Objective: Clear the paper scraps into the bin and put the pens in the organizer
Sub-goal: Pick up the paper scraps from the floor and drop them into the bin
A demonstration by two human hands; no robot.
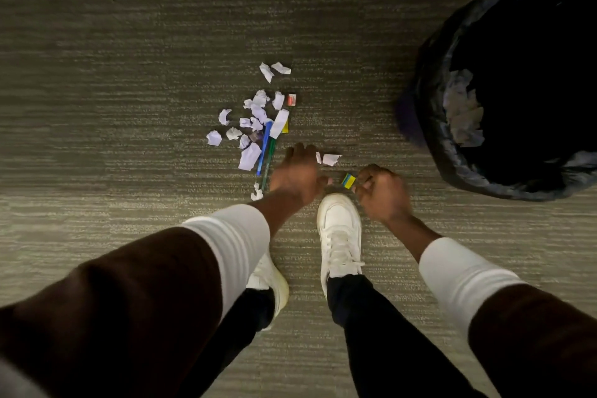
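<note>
Several crumpled white paper scraps (255, 119) lie in a heap on the grey carpet ahead of me. A blue pen (264, 149) and a green pen (268, 162) lie side by side among them. My left hand (298, 173) reaches down beside the pens, fingers curled near a white scrap (329, 159); whether it grips anything is unclear. My right hand (381, 192) pinches a small yellow and blue piece (348, 181) at its fingertips. The bin (429, 126), lined with a dark bag, stands to the right with white paper inside. No organizer is in view.
A small red and white object (291, 99) lies at the heap's far right. A yellow bit (285, 128) peeks from under a scrap. My white shoes (339, 229) stand just behind my hands. Carpet stretches all around.
</note>
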